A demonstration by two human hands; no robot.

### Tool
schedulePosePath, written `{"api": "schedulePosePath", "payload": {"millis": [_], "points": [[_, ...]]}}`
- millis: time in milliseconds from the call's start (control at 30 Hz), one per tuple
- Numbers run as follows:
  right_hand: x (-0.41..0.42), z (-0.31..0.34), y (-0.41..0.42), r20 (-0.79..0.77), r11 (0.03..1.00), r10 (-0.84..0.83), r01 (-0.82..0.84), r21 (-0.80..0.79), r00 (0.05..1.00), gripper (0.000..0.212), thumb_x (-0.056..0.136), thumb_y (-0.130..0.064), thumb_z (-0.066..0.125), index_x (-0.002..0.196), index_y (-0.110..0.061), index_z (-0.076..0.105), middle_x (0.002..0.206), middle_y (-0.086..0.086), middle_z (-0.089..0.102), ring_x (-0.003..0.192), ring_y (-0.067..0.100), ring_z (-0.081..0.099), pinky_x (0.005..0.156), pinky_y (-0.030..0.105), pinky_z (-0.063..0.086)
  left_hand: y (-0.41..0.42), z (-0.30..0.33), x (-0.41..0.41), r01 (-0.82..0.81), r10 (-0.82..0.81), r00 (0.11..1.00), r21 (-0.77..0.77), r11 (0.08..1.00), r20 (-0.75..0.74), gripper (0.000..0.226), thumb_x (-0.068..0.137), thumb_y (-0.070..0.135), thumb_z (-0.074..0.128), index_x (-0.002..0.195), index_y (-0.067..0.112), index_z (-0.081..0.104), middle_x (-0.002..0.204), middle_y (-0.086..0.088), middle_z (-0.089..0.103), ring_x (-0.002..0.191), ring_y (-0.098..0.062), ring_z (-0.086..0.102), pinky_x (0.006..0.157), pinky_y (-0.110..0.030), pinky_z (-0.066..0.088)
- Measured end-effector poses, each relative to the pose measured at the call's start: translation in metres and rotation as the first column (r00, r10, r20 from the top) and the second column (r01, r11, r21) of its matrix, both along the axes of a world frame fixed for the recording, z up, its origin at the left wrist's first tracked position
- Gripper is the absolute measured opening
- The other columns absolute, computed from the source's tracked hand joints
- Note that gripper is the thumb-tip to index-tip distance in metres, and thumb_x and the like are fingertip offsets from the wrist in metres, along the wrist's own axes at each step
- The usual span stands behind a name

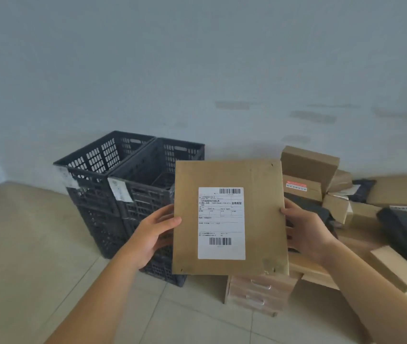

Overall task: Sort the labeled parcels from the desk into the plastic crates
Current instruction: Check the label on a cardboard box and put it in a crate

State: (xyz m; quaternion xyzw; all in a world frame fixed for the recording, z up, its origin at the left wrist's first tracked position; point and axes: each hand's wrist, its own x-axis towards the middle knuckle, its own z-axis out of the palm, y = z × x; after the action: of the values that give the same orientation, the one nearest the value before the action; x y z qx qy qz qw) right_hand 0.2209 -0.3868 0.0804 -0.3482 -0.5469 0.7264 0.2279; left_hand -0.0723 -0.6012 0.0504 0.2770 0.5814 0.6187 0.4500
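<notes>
Head cam: flat brown parcel (229, 217) held upright, label facing me, left hand (152, 234) and right hand (304, 232) pinching its side edges, fingers curled behind, black crates (113, 184) just behind-left, desk (361, 247) parcels right.

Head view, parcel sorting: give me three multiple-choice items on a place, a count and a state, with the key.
1. Where are the black crates?
A. on the floor, left of the held parcel
B. on the desk
C. right of the desk

2. How many barcodes does the held parcel's white label show?
A. one
B. two
C. four

3. How is the parcel held?
A. left hand alone
B. lying in a crate
C. both hands at its side edges

Key: 1 A, they stand on the tiles; 2 B, one top, one bottom; 3 C, left hand and right hand grip opposite edges.
</notes>
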Motion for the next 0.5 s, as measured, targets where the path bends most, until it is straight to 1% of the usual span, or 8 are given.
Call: {"api": "schedulePosePath", "payload": {"millis": [33,100,200,233,300,333,433,500], "points": [[-0.012,-0.007,-0.014,0.002,1.000,0.016,-0.016,-0.018,1.000,0.049,0.087,-0.030,0.061,0.135,-0.039,0.063,0.134,0.005,0.065,0.120,0.037,0.060,0.088,0.052,0.053,-0.022,-0.006,-0.007,-0.022,0.022,1.000,-0.014,1.000,0.011,0.067,0.077,0.034,0.089,0.138,0.025,0.063,0.130,-0.008,0.072,0.120,-0.033,0.068,0.102,-0.058,0.053],[-0.035,-0.018,-0.039,0.014,0.996,0.077,-0.076,-0.044,0.997,0.053,0.084,-0.031,0.062,0.136,-0.038,0.063,0.137,0.005,0.065,0.121,0.036,0.060,0.095,0.054,0.053,-0.062,-0.016,-0.016,-0.058,0.060,0.998,-0.045,0.997,0.028,0.070,0.072,0.034,0.090,0.136,0.024,0.064,0.128,-0.010,0.073,0.116,-0.034,0.070,0.099,-0.057,0.054],[-0.064,-0.029,-0.073,0.037,0.991,0.109,-0.106,-0.078,0.993,0.066,0.073,-0.032,0.067,0.139,-0.038,0.062,0.138,0.003,0.064,0.123,0.039,0.058,0.095,0.054,0.052,-0.113,-0.022,-0.027,-0.127,0.128,0.991,-0.054,0.990,0.024,0.058,0.079,0.028,0.087,0.132,0.025,0.065,0.121,-0.007,0.076,0.098,-0.027,0.075,0.081,-0.040,0.060],[-0.074,-0.031,-0.084,0.034,0.989,0.121,-0.118,-0.086,0.992,0.064,0.075,-0.030,0.066,0.138,-0.038,0.062,0.138,0.002,0.064,0.123,0.040,0.058,0.096,0.054,0.052,-0.129,-0.023,-0.031,-0.143,0.144,0.989,-0.061,0.988,0.016,0.064,0.074,0.035,0.089,0.133,0.027,0.065,0.121,-0.005,0.076,0.097,-0.026,0.074,0.081,-0.038,0.059],[-0.092,-0.033,-0.106,0.042,0.985,0.143,-0.138,-0.099,0.989,0.057,0.078,-0.027,0.063,0.135,-0.039,0.064,0.137,0.000,0.063,0.122,0.039,0.057,0.097,0.053,0.051,-0.155,-0.026,-0.040,-0.167,0.167,0.986,-0.077,0.983,0.005,0.087,0.056,0.051,0.095,0.135,0.030,0.064,0.125,-0.003,0.075,0.109,-0.030,0.071,0.090,-0.041,0.057],[-0.099,-0.033,-0.114,0.040,0.982,0.160,-0.155,-0.105,0.986,0.052,0.081,-0.026,0.061,0.131,-0.039,0.066,0.135,0.000,0.063,0.120,0.037,0.057,0.096,0.051,0.050,-0.166,-0.027,-0.045,-0.177,0.179,0.984,-0.081,0.981,0.017,0.094,0.051,0.054,0.096,0.135,0.031,0.064,0.125,-0.002,0.075,0.113,-0.031,0.070,0.094,-0.044,0.055],[-0.121,-0.035,-0.131,0.042,0.973,0.194,-0.187,-0.131,0.980,0.041,0.094,-0.016,0.049,0.123,-0.037,0.069,0.119,0.003,0.069,0.108,0.034,0.060,0.093,0.050,0.051,-0.189,-0.030,-0.058,-0.202,0.205,0.978,-0.082,0.976,0.026,0.087,0.055,0.048,0.092,0.135,0.029,0.063,0.124,-0.002,0.075,0.114,-0.028,0.070,0.094,-0.044,0.054],[-0.134,-0.038,-0.139,0.053,0.968,0.215,-0.206,-0.140,0.975,0.040,0.093,-0.016,0.048,0.121,-0.036,0.069,0.101,-0.003,0.077,0.098,0.029,0.064,0.079,0.044,0.054,-0.200,-0.030,-0.067,-0.210,0.213,0.977,-0.093,0.973,0.026,0.093,0.051,0.050,0.095,0.136,0.029,0.063,0.125,-0.002,0.074,0.114,-0.025,0.071,0.093,-0.043,0.054]]}}
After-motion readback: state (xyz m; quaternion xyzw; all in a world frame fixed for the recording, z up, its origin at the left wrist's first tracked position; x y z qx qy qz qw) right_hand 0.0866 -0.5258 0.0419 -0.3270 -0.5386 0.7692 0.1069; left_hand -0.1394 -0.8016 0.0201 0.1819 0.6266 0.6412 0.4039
